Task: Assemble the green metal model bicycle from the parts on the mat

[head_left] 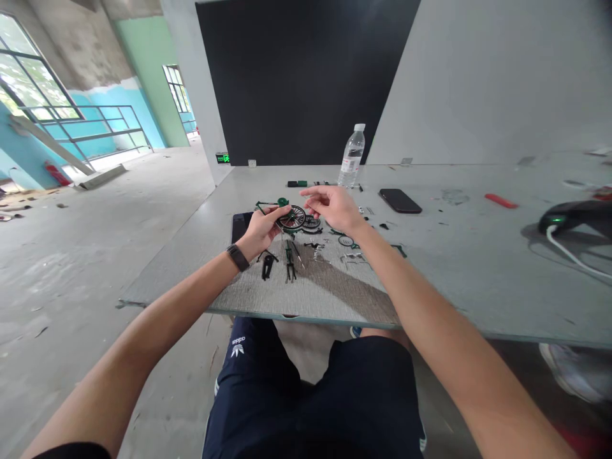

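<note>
My left hand (262, 228) is closed around a small green and black model bicycle frame (275, 206) with a spoked wheel (292, 217), held just above the table (478, 268). My right hand (335, 205) hovers right beside the wheel, fingers loosely curled with the index and thumb stretched toward it, holding nothing that I can see. Below the hands several small model parts lie on the table: a black piece (266, 263), a green fork (289, 262), a second wheel (312, 223) and a small tyre ring (345, 241).
A water bottle (352, 157) stands at the back of the table. A black phone (400, 200) lies to its right, a red tool (500, 201) farther right, and a black device with a white cable (568, 218) at the far right. A dark tablet (240, 224) lies under my left hand.
</note>
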The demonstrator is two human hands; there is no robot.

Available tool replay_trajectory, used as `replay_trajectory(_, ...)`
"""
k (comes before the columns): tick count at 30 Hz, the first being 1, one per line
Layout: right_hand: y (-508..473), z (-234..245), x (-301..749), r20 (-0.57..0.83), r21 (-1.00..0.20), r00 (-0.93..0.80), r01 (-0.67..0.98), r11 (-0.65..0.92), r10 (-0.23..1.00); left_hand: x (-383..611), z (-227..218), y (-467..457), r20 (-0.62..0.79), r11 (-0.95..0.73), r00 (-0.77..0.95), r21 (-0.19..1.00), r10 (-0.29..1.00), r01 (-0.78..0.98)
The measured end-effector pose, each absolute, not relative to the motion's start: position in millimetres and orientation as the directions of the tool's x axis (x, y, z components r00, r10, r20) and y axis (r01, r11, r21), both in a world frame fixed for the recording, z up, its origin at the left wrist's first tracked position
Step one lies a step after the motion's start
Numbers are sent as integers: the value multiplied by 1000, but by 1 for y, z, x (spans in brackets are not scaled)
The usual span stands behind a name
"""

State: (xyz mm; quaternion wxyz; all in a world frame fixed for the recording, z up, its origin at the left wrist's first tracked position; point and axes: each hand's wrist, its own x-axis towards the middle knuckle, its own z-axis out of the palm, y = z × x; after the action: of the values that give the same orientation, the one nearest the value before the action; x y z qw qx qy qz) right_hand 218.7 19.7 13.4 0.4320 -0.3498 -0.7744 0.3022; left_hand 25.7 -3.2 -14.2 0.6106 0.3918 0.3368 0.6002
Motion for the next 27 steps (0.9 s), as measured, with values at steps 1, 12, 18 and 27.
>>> replay_trajectory(1,19,14,219,454,-760,-388,302,576,802,26,-14,-3,62,-30,53,884,997,-467)
replay_trajectory(12,13,15,221,521,-600,-394,462,653,758,26,-17,-1,73,-41,50,881,996,-471)
replay_trajectory(18,11,17,219,541,-507,-397,549,665,741,26,-14,-3,51,-24,45,880,998,-474)
replay_trajectory(27,2,20,212,621,-324,-446,603,729,645,24,-19,1,65,-13,93,878,993,-479)
